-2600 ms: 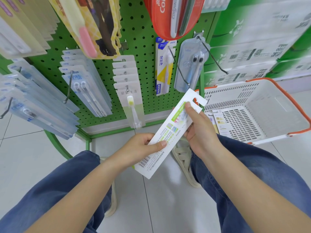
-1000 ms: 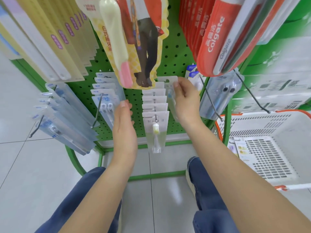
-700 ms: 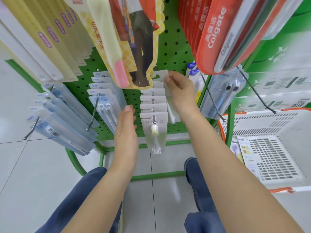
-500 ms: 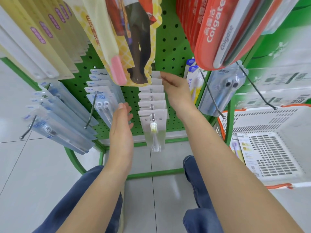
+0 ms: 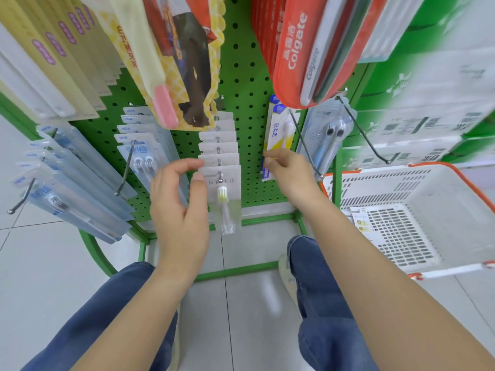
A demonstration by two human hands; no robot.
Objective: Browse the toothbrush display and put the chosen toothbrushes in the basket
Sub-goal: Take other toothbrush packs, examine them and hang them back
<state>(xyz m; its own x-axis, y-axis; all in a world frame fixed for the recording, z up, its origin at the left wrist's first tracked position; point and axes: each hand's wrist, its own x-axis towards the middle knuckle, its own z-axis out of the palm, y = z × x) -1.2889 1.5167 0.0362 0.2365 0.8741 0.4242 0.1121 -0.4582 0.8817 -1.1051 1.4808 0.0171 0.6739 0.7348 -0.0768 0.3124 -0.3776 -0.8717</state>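
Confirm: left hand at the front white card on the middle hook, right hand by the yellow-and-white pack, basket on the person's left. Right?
Not quite: the basket is on the person's right, as the head view shows. The rest holds: the left hand is at the front white card on the middle hook, and the right hand is by the yellow-and-white pack.
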